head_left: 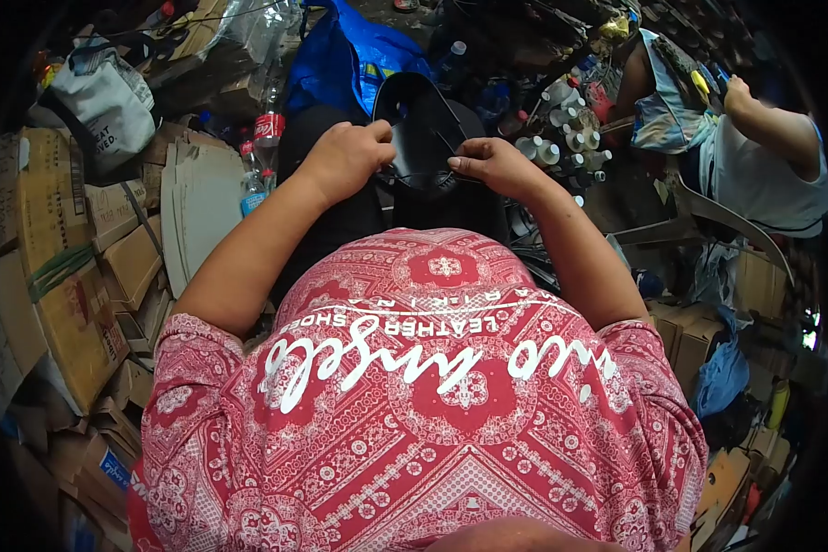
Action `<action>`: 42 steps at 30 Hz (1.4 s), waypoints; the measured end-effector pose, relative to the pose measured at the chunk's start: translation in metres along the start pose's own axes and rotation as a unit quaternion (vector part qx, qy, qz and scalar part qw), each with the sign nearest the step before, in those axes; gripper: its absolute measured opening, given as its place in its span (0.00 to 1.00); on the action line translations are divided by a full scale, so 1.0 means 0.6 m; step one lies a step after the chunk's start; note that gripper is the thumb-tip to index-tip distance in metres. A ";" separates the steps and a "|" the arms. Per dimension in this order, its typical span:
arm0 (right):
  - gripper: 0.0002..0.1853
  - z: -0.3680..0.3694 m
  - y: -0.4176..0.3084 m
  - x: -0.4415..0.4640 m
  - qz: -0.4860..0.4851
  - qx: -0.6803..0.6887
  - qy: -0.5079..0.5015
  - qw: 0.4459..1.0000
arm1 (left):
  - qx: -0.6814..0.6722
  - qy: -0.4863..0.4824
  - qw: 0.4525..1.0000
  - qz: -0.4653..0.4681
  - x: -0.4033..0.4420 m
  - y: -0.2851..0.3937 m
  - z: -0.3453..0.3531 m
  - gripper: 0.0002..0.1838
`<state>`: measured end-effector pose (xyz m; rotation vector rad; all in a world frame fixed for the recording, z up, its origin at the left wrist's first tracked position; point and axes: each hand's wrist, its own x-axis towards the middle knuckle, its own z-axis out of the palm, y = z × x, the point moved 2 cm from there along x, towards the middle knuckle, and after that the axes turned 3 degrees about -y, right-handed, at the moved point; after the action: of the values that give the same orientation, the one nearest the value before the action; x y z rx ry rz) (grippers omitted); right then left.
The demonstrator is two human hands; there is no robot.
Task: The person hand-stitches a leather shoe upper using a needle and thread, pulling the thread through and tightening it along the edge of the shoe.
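Observation:
A glossy black curved shell, probably plastic, stands above my lap between both hands. It has a rounded, raised far end and a hollow inside; its exact kind is unclear. My left hand is closed on its left edge, the fingertips partly hidden behind the rim. On the other side, my right hand pinches the near right edge between thumb and fingers. A thin dark strip runs along the shell's right side toward that thumb. Just beyond the shell lies a bright blue bag.
Flattened cardboard is stacked at left, below a white bag. Plastic bottles cluster right of my hands, and a red-labelled bottle lies left. Another person in a white top sits at right, beside a curved pale strip.

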<state>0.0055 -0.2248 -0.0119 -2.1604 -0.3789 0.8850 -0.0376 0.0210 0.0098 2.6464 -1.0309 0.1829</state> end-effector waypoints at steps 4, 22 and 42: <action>0.18 -0.008 -0.009 -0.012 0.018 -0.048 0.009 0.999 | 0.073 -0.068 0.995 0.026 0.013 0.010 0.036 0.04; 0.18 -0.009 -0.074 -0.008 0.000 -0.221 0.000 0.975 | -0.163 -0.127 0.975 -0.077 0.025 -0.004 -0.012 0.09; 0.12 -0.027 -0.054 -0.147 -0.119 0.036 0.053 0.991 | -0.381 -0.080 0.917 -0.089 0.094 -0.010 0.073 0.13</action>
<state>-0.0462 -0.2570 0.0616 -2.0347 -0.5291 0.6385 0.0082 -0.0247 -0.0204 2.0264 -0.6940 -0.4067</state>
